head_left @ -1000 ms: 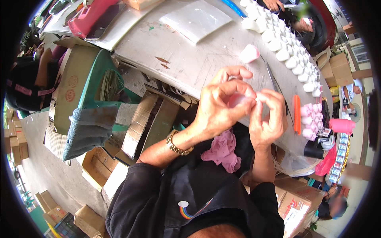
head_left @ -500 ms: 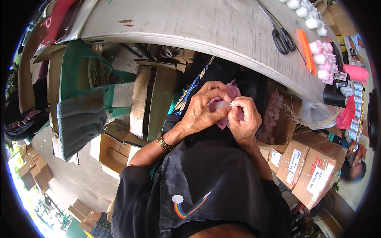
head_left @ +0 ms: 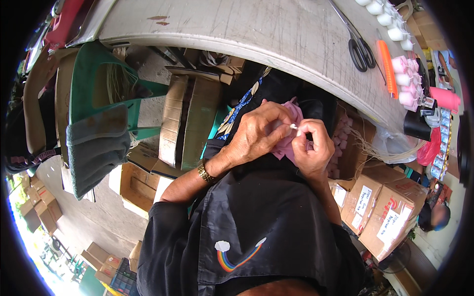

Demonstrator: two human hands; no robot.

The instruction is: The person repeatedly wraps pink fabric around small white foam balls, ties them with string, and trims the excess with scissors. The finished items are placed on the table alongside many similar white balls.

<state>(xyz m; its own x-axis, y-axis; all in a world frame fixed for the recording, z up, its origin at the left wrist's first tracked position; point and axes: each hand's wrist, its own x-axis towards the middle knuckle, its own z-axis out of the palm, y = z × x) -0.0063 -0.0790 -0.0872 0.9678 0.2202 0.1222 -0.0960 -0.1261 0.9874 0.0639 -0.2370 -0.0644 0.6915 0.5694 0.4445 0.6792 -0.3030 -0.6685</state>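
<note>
Both hands meet low in front of the body, over the lap. Left hand (head_left: 259,133) curled, fingers bent inward, pinching a small white piece (head_left: 293,127) at the fingertips and pressing into a bunch of pink fabric (head_left: 289,143). Right hand (head_left: 313,148) clenched just beside it, thumb and forefinger closed on the same white piece; knuckles of the two hands nearly touching. The pink fabric sits between and under the hands, partly covered by them, resting against the black apron (head_left: 266,222). What the white piece is, too small to tell. A gold-coloured watch band (head_left: 204,173) circles the left wrist.

Beyond the hands, farther from the body, the pale scratched tabletop (head_left: 256,29) curves across. On it, up and right of the hands: black-handled scissors (head_left: 359,49), an orange stick-shaped tool (head_left: 387,66) just beside them, then a cluster of small pink-and-white pieces (head_left: 405,81). A row of small white cups (head_left: 390,22) runs along the far edge.

Under the tabletop, to the right of the hands, an open carton of pale pink pieces (head_left: 340,148); lower right, closed cardboard boxes (head_left: 390,217) with white labels. To the left of the hands, flattened cardboard (head_left: 190,118) stands on edge, and beyond it a green plastic chair (head_left: 98,98) with a grey cloth over it.
</note>
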